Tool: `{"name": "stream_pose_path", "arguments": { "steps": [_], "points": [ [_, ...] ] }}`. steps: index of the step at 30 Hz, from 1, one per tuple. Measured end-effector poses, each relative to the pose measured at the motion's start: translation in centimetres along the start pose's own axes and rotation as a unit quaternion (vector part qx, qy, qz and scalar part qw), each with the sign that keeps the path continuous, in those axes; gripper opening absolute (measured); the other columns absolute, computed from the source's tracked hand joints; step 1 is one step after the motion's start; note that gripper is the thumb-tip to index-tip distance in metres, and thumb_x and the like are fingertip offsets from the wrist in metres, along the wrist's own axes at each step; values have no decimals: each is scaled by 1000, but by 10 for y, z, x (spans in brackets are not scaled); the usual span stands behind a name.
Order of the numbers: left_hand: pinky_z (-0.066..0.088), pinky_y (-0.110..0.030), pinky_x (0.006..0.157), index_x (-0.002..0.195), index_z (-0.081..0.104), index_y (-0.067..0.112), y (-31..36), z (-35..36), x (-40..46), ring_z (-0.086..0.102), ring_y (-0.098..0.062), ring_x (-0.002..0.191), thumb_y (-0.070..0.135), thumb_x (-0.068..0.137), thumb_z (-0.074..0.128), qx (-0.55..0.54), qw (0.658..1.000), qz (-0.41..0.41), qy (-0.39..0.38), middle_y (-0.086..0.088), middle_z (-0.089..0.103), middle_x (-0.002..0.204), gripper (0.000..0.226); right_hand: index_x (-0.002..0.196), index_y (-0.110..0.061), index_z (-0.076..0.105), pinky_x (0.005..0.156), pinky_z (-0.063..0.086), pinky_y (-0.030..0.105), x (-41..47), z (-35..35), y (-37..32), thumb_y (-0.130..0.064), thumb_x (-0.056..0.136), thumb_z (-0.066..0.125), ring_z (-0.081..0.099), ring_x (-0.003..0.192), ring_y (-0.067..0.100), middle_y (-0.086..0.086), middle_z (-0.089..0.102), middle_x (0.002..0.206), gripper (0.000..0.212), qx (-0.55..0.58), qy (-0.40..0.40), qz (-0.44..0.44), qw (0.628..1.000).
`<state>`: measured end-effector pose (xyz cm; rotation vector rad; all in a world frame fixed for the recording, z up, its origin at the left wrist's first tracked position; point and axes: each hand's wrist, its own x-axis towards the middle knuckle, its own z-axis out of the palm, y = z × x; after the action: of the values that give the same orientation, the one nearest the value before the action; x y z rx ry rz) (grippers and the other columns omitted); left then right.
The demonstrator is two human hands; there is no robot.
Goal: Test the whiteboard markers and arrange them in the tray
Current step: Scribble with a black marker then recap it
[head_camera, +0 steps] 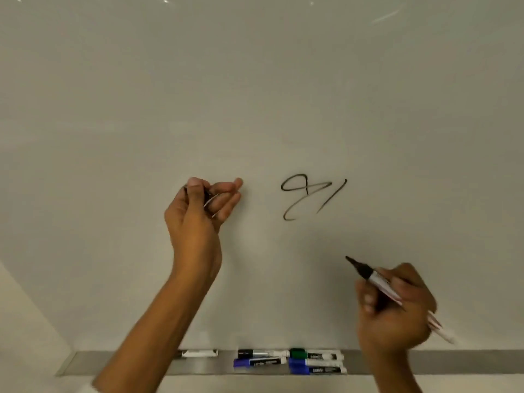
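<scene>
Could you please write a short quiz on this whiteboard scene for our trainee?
1. True or false: the marker in the right hand is uncapped.
2. Which cap colours show among the markers in the tray? A) red and yellow B) black, green and blue C) orange only
3. Fill in: the scribble on the whiteboard is ____ in colour.

Key
1. True; its dark tip points up and left, off the board.
2. B
3. Black. The left hand pinches a small dark thing, perhaps the cap.
</scene>
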<state>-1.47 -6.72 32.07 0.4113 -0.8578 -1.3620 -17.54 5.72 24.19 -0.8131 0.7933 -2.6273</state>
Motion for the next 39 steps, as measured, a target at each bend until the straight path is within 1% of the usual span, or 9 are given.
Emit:
{"name": "stream_pose_path", "arguments": {
  "steps": [5, 11, 15, 18, 22, 25, 28, 32, 39],
  "points": [
    [57, -45, 87, 86, 57, 11, 0, 7, -11, 72, -33, 96, 26, 106, 33, 55, 997, -22, -56, -14, 73, 83, 34, 88, -8, 63, 47, 51, 25, 44, 11, 43, -18, 91, 55, 62, 54, 12, 0, 67, 68, 14, -281, -40, -207, 936],
    [59, -40, 80, 88, 59, 11, -12, -2, -16, 72, -31, 94, 30, 104, 36, 65, 995, -54, -49, -14, 74, 87, 34, 74, 4, 66, 50, 52, 32, 36, -23, 97, -5, 88, 62, 58, 54, 19, 10, 61, 65, 18, -474, -161, -370, 783],
    [57, -32, 69, 90, 60, 11, -11, -8, -16, 73, -27, 90, 31, 103, 37, 82, 994, -61, -39, -13, 74, 89, 33, 72, 2, 62, 48, 50, 33, 26, -49, 99, -9, 91, 57, 54, 52, 17, 8, 57, 63, 22, -447, -119, -299, 835],
    [55, -32, 67, 90, 60, 12, -18, -6, -19, 73, -26, 89, 30, 103, 37, 87, 991, -85, -53, -13, 75, 90, 33, 71, -1, 62, 46, 48, 24, 10, -57, 102, -12, 89, 59, 51, 51, 10, 4, 57, 62, 22, -504, -203, -311, 780],
    [53, -32, 66, 90, 60, 12, -29, -4, -22, 72, -25, 87, 30, 103, 36, 91, 988, -101, -69, -13, 74, 90, 32, 74, -1, 62, 48, 49, 23, 31, -50, 76, -15, 91, 56, 54, 50, 9, 6, 59, 60, 23, -410, -65, -258, 872],
    [53, -32, 65, 90, 60, 13, -35, -2, -21, 72, -24, 87, 30, 103, 37, 92, 986, -116, -77, -12, 75, 91, 32, 84, -1, 64, 55, 48, 13, 47, -36, 56, -17, 91, 56, 60, 59, 8, 7, 64, 66, 19, -386, -29, -277, 880],
    [53, -33, 67, 94, 60, 12, -42, -1, -19, 72, -25, 89, 30, 103, 37, 80, 985, -134, -75, -13, 75, 93, 31, 92, -16, 63, 58, 55, 23, 47, -29, 51, -23, 89, 58, 67, 63, 6, -2, 70, 73, 9, -317, -5, -228, 921],
    [54, -36, 72, 102, 58, 12, -55, -12, -26, 72, -26, 91, 25, 102, 38, 57, 981, -176, -57, -17, 74, 96, 24, 87, -32, 63, 57, 58, 38, 7, -13, 60, -28, 76, 68, 69, 63, 26, 2, 69, 72, 13, -236, -66, -116, 963],
    [53, -45, 85, 97, 57, 12, -68, -44, -38, 71, -31, 98, 21, 101, 40, -22, 970, -243, -16, -21, 72, 103, 20, 73, -20, 60, 51, 49, 15, -38, 16, 86, -22, 74, 71, 62, 55, 2, -15, 65, 68, 11, -235, -226, -100, 940]
  ]
}}
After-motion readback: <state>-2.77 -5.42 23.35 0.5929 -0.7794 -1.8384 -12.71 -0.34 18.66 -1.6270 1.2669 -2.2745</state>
